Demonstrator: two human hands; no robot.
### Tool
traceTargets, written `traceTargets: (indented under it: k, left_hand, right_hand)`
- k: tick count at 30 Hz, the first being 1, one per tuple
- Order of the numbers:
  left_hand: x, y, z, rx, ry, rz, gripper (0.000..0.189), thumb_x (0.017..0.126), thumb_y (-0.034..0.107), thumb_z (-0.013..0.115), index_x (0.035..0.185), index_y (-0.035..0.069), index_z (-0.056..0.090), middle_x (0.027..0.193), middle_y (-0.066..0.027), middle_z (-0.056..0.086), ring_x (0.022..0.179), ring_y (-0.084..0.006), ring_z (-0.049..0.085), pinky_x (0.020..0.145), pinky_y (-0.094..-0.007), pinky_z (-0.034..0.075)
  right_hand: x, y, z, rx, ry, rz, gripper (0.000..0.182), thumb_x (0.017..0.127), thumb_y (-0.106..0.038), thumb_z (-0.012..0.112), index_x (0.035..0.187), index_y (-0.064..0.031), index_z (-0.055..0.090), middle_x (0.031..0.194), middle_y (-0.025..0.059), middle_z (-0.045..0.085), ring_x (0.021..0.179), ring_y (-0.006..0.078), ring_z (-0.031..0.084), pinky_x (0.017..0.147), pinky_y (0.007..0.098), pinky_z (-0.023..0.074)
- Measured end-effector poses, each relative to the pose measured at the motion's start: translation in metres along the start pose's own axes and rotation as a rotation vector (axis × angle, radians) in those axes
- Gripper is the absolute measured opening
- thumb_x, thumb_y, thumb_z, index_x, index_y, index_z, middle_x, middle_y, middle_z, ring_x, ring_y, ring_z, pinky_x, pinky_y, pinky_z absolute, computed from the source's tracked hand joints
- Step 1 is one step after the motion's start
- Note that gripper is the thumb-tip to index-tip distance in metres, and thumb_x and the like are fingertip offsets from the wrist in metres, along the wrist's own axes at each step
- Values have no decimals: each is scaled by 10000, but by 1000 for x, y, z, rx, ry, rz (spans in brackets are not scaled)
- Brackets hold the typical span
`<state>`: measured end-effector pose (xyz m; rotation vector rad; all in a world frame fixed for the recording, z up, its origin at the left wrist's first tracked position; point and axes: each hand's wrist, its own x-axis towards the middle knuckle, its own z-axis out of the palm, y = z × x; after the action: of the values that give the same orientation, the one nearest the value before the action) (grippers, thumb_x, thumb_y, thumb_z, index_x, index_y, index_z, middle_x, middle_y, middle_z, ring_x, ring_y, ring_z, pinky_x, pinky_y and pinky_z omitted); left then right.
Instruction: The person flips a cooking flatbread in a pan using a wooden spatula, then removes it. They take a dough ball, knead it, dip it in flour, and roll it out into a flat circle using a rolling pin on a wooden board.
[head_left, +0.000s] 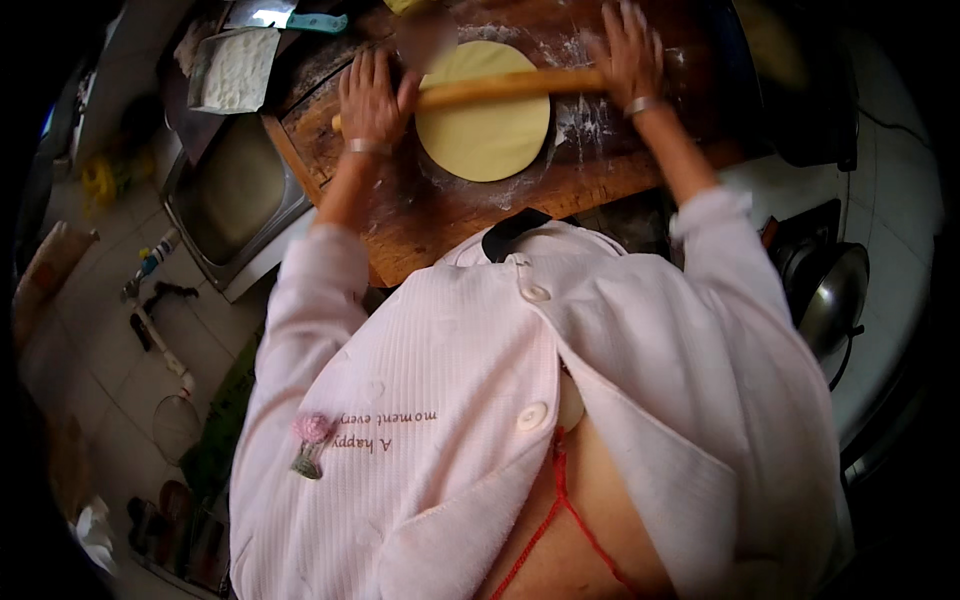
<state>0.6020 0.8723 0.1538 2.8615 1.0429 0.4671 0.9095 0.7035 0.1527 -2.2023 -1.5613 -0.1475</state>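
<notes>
A round, flat sheet of yellow dough (484, 142) lies on a floured wooden board (600, 169). Across its upper half runs a wooden rolling pin (510, 86). My left hand (373, 97) rests flat over the pin's left part, fingers pointing away from me, with the pin's tip showing beyond the wrist side. At the pin's right end is my right hand (628, 56), blurred, its fingers stretched out and apart. Neither hand is curled round the pin; both press or rest on it with the palm. White flour is scattered around the dough.
Left of the board stand a square container of flour (236, 71) and a cleaver with a teal handle (319, 22). A metal sink (232, 195) adjoins the board's left edge. A metal wok or lid (834, 296) is at the right. Something blurred hangs above the dough.
</notes>
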Motion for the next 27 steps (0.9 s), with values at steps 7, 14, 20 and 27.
traceTargets:
  k: [7, 14, 20, 27]
  left_hand:
    - [-53, 14, -11, -27, -75, -64, 688, 877, 466, 486, 1335, -31, 357, 1402, -287, 290, 1304, -417, 277, 1070, -508, 188]
    - [-47, 20, -24, -20, -129, -46, 722, 864, 496, 495, 1354, -10, 339, 1379, -228, 363, 1307, -349, 307, 1082, -483, 170]
    - [24, -46, 41, 89, -7, -4, 422, 881, 417, 479, 953, 18, 595, 1026, -200, 558, 957, -374, 507, 861, -447, 398]
    - [-133, 54, -58, -309, -161, 40, 590, 782, 109, 624, 1325, 12, 414, 1417, -209, 327, 1333, -347, 289, 1089, -475, 217]
  right_hand:
    - [-54, 0, -7, -47, -156, 74, 517, 907, -445, 460, 1298, -106, 481, 1374, 152, 401, 1275, 330, 342, 1029, 532, 227]
    - [-48, -3, -6, -99, -73, 2, 569, 911, -498, 417, 1294, -82, 479, 1398, 181, 371, 1301, 334, 320, 1028, 524, 218]
    - [76, 26, 39, -187, -148, -23, 602, 908, -475, 410, 1345, -61, 392, 1403, 205, 345, 1313, 370, 281, 1069, 463, 245]
    - [-91, -8, -52, -94, -360, -281, 443, 836, -316, 589, 1215, -97, 518, 1266, 145, 496, 1183, 317, 445, 985, 477, 306]
